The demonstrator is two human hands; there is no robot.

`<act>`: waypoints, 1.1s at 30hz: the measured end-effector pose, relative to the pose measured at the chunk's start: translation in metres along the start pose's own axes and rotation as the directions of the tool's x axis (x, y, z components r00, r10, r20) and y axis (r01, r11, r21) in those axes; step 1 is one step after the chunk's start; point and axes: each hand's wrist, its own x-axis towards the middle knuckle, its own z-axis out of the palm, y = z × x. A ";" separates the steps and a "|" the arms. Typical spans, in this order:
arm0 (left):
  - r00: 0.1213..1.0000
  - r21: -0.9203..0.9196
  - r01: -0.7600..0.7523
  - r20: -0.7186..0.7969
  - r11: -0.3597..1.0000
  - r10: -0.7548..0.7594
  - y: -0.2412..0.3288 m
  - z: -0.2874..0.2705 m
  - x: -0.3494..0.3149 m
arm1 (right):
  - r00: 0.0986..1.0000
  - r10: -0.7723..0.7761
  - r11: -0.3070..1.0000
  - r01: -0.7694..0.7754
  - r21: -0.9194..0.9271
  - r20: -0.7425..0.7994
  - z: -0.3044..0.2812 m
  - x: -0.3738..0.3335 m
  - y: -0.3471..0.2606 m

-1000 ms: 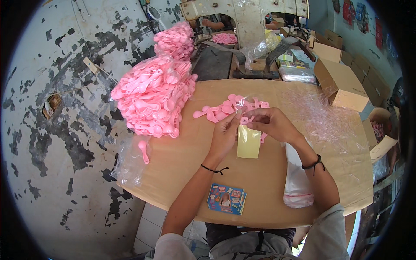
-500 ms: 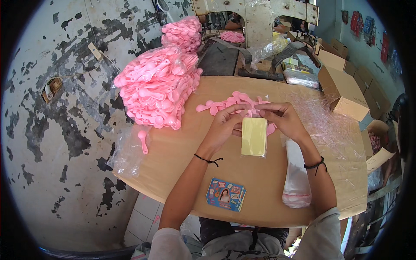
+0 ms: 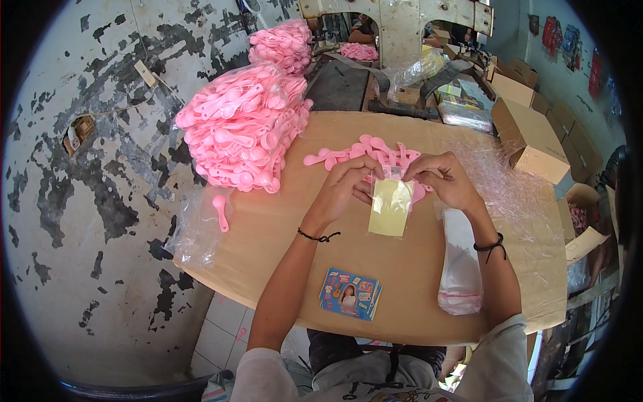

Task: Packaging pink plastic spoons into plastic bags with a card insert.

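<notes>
The clear packet [image 3: 395, 229], with a pale yellow card [image 3: 387, 206] inside, hung between the two hands over the middle of the brown tabletop [image 3: 268, 231]. The left hand [image 3: 347, 184] had its thumb and forefinger closed on the upper left corner, its other fingers loosely curled. The right hand [image 3: 445, 179] pinched the upper right corner between thumb and fingertips.

Just beyond the hands lay a loose heap of pink spoons [image 3: 365, 145]. On the near side, left of the middle, sat a stack of blue printed cards [image 3: 351, 295]; to its right, beside the right forearm, lay a pile of clear bags [image 3: 459, 268]. A large bag of pink spoons [image 3: 244, 127] stood at the far left, and nearer on that side a single pink spoon [image 3: 220, 213] rested on crumpled clear plastic [image 3: 192, 234]. To the right spread clear plastic scraps [image 3: 502, 177], with an open cardboard box [image 3: 529, 141] at the far right.
</notes>
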 end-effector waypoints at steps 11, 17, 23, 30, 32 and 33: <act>0.990 0.261 -0.131 -0.007 0.956 0.138 -0.009 0.017 0.002 | 0.903 0.262 0.870 -0.069 0.488 -0.339 0.012 -0.007 -0.038; 0.990 0.024 -0.107 0.094 0.994 0.104 -0.001 0.034 0.002 | 0.923 0.306 0.946 -0.323 -0.038 -0.233 -0.004 -0.100 -0.072; 0.993 0.420 -0.032 0.114 0.907 -0.017 -0.012 0.047 0.004 | 0.531 0.661 0.662 -0.746 0.078 -0.531 -0.015 -0.394 -0.123; 0.843 0.626 -0.382 0.537 0.680 -0.021 -0.023 0.095 -0.007 | 0.057 -0.067 0.430 -0.899 -0.080 -0.996 -0.016 -0.634 -0.115; 0.801 0.595 -0.416 0.598 0.688 -0.033 -0.034 0.111 -0.014 | 0.130 -0.038 0.492 -0.861 -0.132 -0.991 -0.028 -0.547 -0.125; 0.782 0.604 -0.470 0.624 0.644 -0.014 -0.040 0.126 -0.013 | 0.128 0.110 0.576 -0.816 -0.042 -0.986 -0.025 -0.475 -0.130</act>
